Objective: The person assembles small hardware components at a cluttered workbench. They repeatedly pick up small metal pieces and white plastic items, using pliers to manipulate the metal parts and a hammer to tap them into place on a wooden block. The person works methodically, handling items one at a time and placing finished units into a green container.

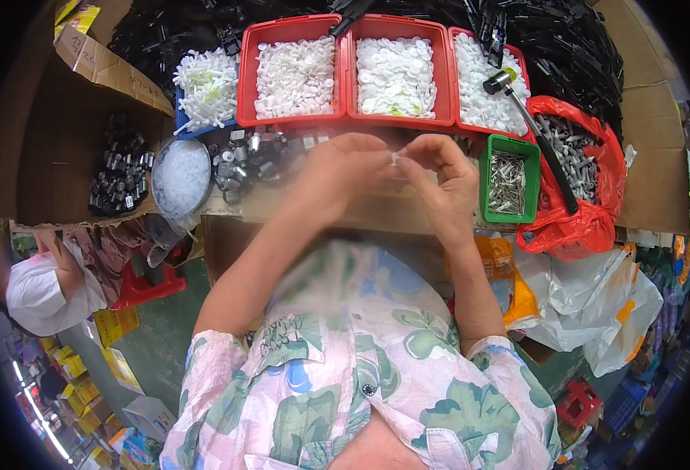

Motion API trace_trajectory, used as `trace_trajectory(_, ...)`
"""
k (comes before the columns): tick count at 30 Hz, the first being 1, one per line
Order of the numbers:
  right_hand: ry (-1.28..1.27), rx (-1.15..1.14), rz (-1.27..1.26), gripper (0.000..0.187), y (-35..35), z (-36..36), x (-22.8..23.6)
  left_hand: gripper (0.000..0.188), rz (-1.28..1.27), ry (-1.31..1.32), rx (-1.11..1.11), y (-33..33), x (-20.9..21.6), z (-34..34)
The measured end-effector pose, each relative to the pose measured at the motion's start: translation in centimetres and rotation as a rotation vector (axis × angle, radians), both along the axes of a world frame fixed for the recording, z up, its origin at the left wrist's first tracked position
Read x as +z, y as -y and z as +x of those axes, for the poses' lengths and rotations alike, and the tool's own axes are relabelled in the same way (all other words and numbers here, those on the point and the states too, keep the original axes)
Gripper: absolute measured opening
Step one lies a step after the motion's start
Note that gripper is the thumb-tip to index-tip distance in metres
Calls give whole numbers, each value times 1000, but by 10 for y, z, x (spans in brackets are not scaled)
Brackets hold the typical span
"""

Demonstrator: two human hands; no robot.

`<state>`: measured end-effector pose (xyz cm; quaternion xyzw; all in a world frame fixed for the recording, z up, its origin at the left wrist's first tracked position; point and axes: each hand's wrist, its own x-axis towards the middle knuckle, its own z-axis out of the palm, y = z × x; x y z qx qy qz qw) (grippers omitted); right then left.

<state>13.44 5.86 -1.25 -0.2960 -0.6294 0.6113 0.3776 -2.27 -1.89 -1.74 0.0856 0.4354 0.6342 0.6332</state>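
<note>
Above the work surface, my two hands meet in front of the red trays. My right hand [448,182] pinches a small white plastic piece [394,158] between thumb and index finger. My left hand [343,174] comes up to the same piece with its fingers drawn together; it is a little blurred, and what its fingertips hold is hidden. Just beyond them stand a red tray of small white parts [343,86] and another red tray [442,110] of white disc-like parts. Right of my right hand is a green tray [485,184] of thin metal pins.
A mallet [552,153] leans across a red plastic bag [572,235] of grey parts. On the left are a blue tray [184,121] of white parts, a translucent round bowl [180,178] and a cardboard box [55,141]. Black-and-silver pieces [243,160] lie loose; black strips [564,55] are heaped behind.
</note>
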Motion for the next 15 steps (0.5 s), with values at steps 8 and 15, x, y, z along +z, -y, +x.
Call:
trace_trajectory(8,98,82,-127,12,0,-4,0,20,35,-145,16,17,-7,0)
trace_trajectory(15,86,29,123,11,14,-11,6,20,44,-156,49,28,-9,1)
